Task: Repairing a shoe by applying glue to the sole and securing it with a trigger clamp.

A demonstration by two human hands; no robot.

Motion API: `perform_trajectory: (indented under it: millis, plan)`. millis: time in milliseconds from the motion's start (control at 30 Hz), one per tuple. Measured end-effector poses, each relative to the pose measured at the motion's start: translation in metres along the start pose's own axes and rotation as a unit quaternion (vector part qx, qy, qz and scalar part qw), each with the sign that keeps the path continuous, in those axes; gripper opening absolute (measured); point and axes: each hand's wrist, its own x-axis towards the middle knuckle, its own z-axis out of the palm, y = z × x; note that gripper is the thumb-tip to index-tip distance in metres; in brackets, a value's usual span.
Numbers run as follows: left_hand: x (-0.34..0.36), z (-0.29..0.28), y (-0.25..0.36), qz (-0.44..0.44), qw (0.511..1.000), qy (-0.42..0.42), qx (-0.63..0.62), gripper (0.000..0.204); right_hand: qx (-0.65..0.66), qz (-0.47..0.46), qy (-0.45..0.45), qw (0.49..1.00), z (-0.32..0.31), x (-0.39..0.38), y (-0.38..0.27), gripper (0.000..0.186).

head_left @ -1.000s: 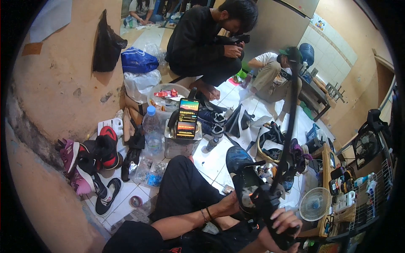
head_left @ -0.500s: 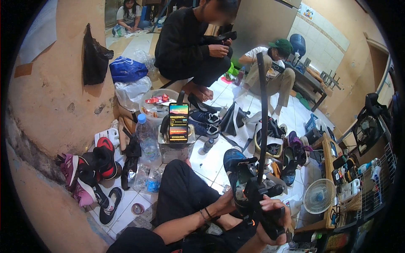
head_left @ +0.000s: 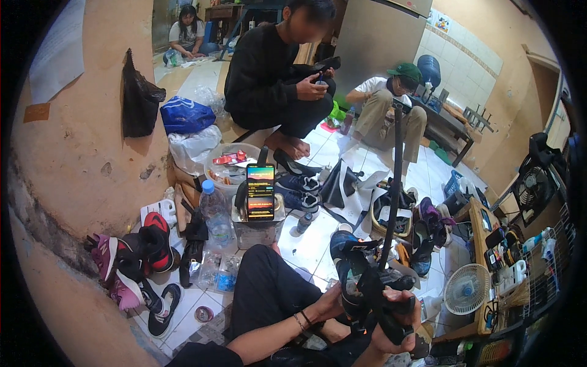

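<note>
My left hand (head_left: 330, 303) grips the lower side of a dark blue and black shoe (head_left: 342, 257), held up above my crossed legs. My right hand (head_left: 400, 321) has its fingers wrapped round a black tool (head_left: 380, 312) beside that shoe, with a long black strip or bar (head_left: 394, 183) standing up from it; the exact join between them is hard to make out. A small bottle (head_left: 303, 222) stands just beyond. A phone (head_left: 260, 192) with a lit screen leans upright on a metal tin (head_left: 251, 235), next to a plastic bottle (head_left: 217, 217).
Shoes (head_left: 160, 241) crowd the left wall; more (head_left: 431, 217) lie right, by a basket (head_left: 382, 223). A fan (head_left: 466, 289) and cluttered wooden stand (head_left: 483, 226) are at right. A crouching co-worker (head_left: 263, 73) handles small items; another person (head_left: 385, 110) sits behind, a third (head_left: 186, 40) farther back.
The long black bar swung left, then slightly right, now more upright. My hands and the shoe sit a little lower in view. The crouching co-worker's hands now show a small object.
</note>
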Motion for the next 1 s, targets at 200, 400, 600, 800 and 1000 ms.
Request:
perform_trajectory:
  millis: [200,400,600,800,1000]
  plan:
    - [0.002,-0.018,-0.002,0.000,1.000,0.005,0.000,0.064,-0.025,0.005,0.011,1.000,0.003,0.002,0.008,0.085]
    - [0.003,-0.001,0.003,0.005,0.999,0.053,0.001,0.069,-0.006,-0.001,0.030,1.000,-0.006,0.004,0.018,0.085]
    - [0.003,0.003,0.010,-0.009,0.996,0.083,0.012,0.069,-0.038,0.003,0.059,0.998,-0.002,0.009,0.021,0.084]
    - [0.003,0.000,0.008,-0.012,0.996,0.088,0.013,0.072,-0.022,-0.006,0.068,0.997,-0.007,0.008,0.026,0.083]
    - [0.003,-0.004,0.005,0.007,0.995,0.099,0.003,0.068,-0.004,0.002,0.059,0.998,-0.009,0.006,0.028,0.083]
